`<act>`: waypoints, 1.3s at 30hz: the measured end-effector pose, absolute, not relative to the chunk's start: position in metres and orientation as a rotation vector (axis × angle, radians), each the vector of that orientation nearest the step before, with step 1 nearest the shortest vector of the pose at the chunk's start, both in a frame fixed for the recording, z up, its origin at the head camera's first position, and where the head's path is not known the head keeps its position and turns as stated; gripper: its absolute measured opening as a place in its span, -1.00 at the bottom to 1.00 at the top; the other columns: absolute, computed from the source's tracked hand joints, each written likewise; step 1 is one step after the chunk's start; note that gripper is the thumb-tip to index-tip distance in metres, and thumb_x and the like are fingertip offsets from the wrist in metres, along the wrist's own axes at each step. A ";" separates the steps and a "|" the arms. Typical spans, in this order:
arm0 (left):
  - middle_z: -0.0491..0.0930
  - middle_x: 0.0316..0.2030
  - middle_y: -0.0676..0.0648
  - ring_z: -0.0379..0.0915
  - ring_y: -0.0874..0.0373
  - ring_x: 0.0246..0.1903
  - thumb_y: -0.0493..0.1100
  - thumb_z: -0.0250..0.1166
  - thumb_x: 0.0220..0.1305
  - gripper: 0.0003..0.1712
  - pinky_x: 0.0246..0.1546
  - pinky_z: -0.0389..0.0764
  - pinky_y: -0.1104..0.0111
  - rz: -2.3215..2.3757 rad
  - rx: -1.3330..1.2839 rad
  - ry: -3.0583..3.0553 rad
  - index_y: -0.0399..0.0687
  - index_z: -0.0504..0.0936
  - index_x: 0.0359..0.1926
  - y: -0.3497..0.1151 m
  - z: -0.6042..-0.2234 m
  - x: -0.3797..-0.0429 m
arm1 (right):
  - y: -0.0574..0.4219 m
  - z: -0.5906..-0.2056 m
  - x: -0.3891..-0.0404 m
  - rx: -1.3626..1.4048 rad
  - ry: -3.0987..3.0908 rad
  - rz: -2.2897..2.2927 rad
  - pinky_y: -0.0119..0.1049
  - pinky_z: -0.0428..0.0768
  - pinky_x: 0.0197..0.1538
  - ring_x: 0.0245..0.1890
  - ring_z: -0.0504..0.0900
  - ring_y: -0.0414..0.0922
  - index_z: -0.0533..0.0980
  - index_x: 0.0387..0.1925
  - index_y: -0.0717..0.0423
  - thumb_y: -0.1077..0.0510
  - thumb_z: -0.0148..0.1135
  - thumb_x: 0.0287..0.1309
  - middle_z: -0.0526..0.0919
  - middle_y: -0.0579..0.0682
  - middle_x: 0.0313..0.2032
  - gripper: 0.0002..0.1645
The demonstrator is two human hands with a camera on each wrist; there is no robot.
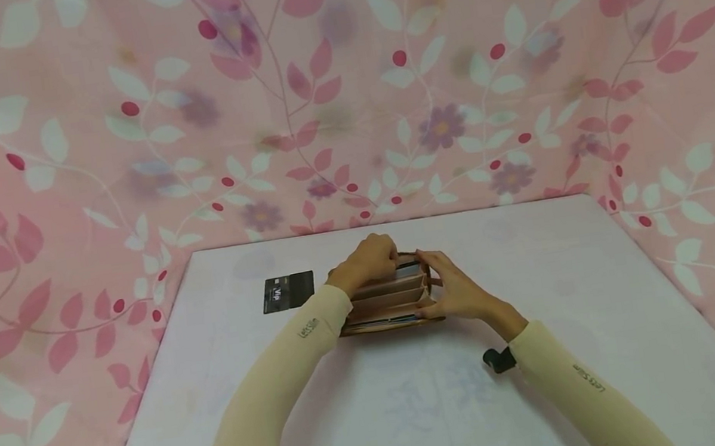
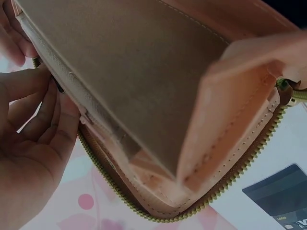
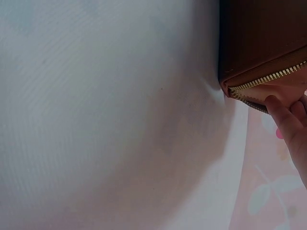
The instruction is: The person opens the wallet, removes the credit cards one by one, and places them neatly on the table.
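Observation:
A brown zip-around wallet (image 1: 389, 302) stands unzipped on the table, its pleated tan compartments facing up. My left hand (image 1: 371, 258) reaches over it to the far side. In the left wrist view the left hand's (image 2: 33, 134) fingertips pinch at the far slot, where a small bit of a thin dark card (image 2: 60, 87) shows; most of it is hidden. My right hand (image 1: 459, 289) grips the wallet's right end, thumb at the near edge and fingers at the far edge. The right wrist view shows a finger of that hand (image 3: 292, 129) against the zippered corner.
Left of the wallet lies a black card (image 1: 277, 295) marked "Vip", with another plain black piece (image 1: 302, 289) against it. A white cloth covers the table (image 1: 412, 413). Pink floral fabric (image 1: 339, 88) hangs behind and at both sides.

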State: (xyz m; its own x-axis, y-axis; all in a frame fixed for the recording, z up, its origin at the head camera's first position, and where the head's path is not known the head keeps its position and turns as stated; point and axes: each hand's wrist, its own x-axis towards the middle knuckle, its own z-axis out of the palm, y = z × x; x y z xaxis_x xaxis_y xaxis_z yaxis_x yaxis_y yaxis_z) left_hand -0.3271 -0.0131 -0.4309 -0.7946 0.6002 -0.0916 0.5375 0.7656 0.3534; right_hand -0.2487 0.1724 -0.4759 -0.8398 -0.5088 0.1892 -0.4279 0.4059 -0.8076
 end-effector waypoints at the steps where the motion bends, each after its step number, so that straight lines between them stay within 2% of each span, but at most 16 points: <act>1: 0.17 -0.81 0.06 -0.01 0.26 -0.79 -0.34 0.09 -0.01 -0.74 -0.80 0.10 0.47 0.483 0.900 2.754 -0.07 0.48 -0.76 -0.014 -0.431 -0.327 | 0.173 -0.480 -0.250 -0.842 2.569 -1.425 -0.06 0.34 0.03 0.17 0.12 0.04 -0.17 0.31 0.00 0.01 0.46 -0.38 0.00 0.14 0.20 0.29; 5: 0.14 -0.82 0.09 -0.01 0.28 -0.79 -0.36 0.06 0.00 -0.69 -0.80 0.10 0.50 0.481 0.936 2.778 -0.01 0.43 -0.79 -0.014 -0.433 -0.326 | 0.174 -0.485 -0.250 -0.808 2.603 -1.394 -0.11 0.35 0.03 0.17 0.15 0.00 -0.17 0.31 -0.11 -0.01 0.47 -0.40 0.00 0.05 0.21 0.30; 9: 0.04 -0.82 0.07 -0.10 0.27 -0.78 -0.39 0.02 0.00 -0.64 -0.80 0.02 0.48 0.457 0.969 2.825 -0.01 0.30 -0.83 -0.013 -0.432 -0.326 | 0.172 -0.470 -0.243 -0.832 2.573 -1.451 0.00 0.33 0.02 0.15 0.15 0.12 -0.16 0.31 0.03 0.10 0.47 -0.37 0.00 0.14 0.20 0.28; 12: 0.03 -0.82 0.07 -0.11 0.26 -0.79 -0.40 0.02 -0.01 -0.63 -0.81 0.01 0.47 0.450 0.968 2.845 0.00 0.27 -0.84 -0.013 -0.431 -0.326 | 0.170 -0.459 -0.238 -0.831 2.532 -1.473 0.02 0.31 0.02 0.14 0.14 0.14 -0.18 0.31 0.09 0.15 0.46 -0.35 -0.02 0.18 0.20 0.28; 18: 0.09 -0.81 0.07 -0.08 0.26 -0.77 -0.38 0.03 0.03 -0.65 -0.80 0.04 0.46 0.404 0.968 2.874 -0.02 0.36 -0.81 -0.013 -0.430 -0.328 | 0.169 -0.455 -0.238 -0.848 2.558 -1.434 0.00 0.32 0.02 0.15 0.09 0.16 -0.24 0.31 0.13 0.10 0.46 -0.35 -0.07 0.23 0.20 0.32; 21: 0.23 -0.78 0.08 0.04 0.27 -0.74 -0.34 0.05 0.06 -0.69 -0.75 0.16 0.46 0.390 0.959 2.899 -0.04 0.49 -0.75 -0.014 -0.428 -0.330 | 0.168 -0.456 -0.239 -0.852 2.570 -1.432 0.00 0.32 0.02 0.15 0.07 0.16 -0.25 0.31 0.13 0.10 0.46 -0.36 -0.07 0.23 0.19 0.33; 25: 0.45 -0.66 0.08 0.23 0.27 -0.65 -0.31 0.09 0.08 -0.76 -0.59 0.35 0.46 0.411 0.972 2.971 -0.04 0.62 -0.61 -0.017 -0.421 -0.332 | 0.169 -0.458 -0.239 -0.841 2.565 -1.438 0.02 0.31 0.01 0.15 0.05 0.18 -0.25 0.31 0.15 0.19 0.46 -0.36 -0.06 0.25 0.17 0.32; 30: 0.33 -0.74 0.06 0.14 0.25 -0.69 -0.33 0.03 0.08 -0.68 -0.62 0.27 0.47 0.443 0.997 2.969 -0.03 0.53 -0.73 -0.024 -0.415 -0.332 | 0.169 -0.459 -0.240 -0.809 2.562 -1.445 0.00 0.31 0.02 0.16 0.06 0.13 -0.22 0.31 0.15 0.19 0.46 -0.37 -0.03 0.25 0.16 0.30; 33: 0.42 -0.66 0.09 0.23 0.29 -0.62 -0.29 0.05 0.13 -0.71 -0.53 0.36 0.47 0.495 0.973 2.961 -0.03 0.60 -0.63 -0.031 -0.414 -0.331 | 0.169 -0.459 -0.240 -0.794 2.541 -1.460 0.02 0.30 0.03 0.17 0.06 0.11 -0.21 0.31 0.13 0.18 0.46 -0.36 -0.03 0.24 0.17 0.30; 34: 0.48 -0.60 0.10 0.29 0.29 -0.57 -0.27 0.07 0.15 -0.74 -0.39 0.42 0.44 0.516 0.963 2.963 -0.04 0.64 -0.55 -0.033 -0.414 -0.331 | 0.169 -0.459 -0.240 -0.792 2.538 -1.460 0.02 0.30 0.03 0.17 0.06 0.11 -0.21 0.31 0.13 0.18 0.46 -0.36 -0.03 0.24 0.17 0.29; 36: 0.53 -0.51 0.10 0.36 0.28 -0.49 -0.24 0.09 0.16 -0.79 -0.29 0.45 0.38 0.542 0.959 2.979 -0.04 0.67 -0.44 -0.038 -0.411 -0.331 | 0.168 -0.459 -0.240 -0.795 2.523 -1.474 0.03 0.29 0.04 0.17 0.05 0.11 -0.21 0.31 0.13 0.20 0.45 -0.35 -0.04 0.24 0.17 0.29; 39: 0.56 -0.48 0.10 0.39 0.28 -0.47 -0.23 0.12 0.15 -0.82 -0.28 0.46 0.37 0.582 0.980 3.007 -0.05 0.67 -0.40 -0.045 -0.406 -0.333 | 0.167 -0.459 -0.240 -0.799 2.514 -1.484 0.03 0.30 0.03 0.17 0.06 0.12 -0.21 0.31 0.13 0.22 0.45 -0.35 -0.04 0.26 0.17 0.28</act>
State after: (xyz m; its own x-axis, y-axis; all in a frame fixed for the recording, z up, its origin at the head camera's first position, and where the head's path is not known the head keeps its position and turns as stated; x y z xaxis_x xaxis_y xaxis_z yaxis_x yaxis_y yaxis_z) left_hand -0.3325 -0.0450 -0.4058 -0.8117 0.5558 0.1792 0.5826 0.7490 0.3157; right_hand -0.2395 0.1673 -0.4592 -0.8545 -0.4932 0.1629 -0.3811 0.3821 -0.8418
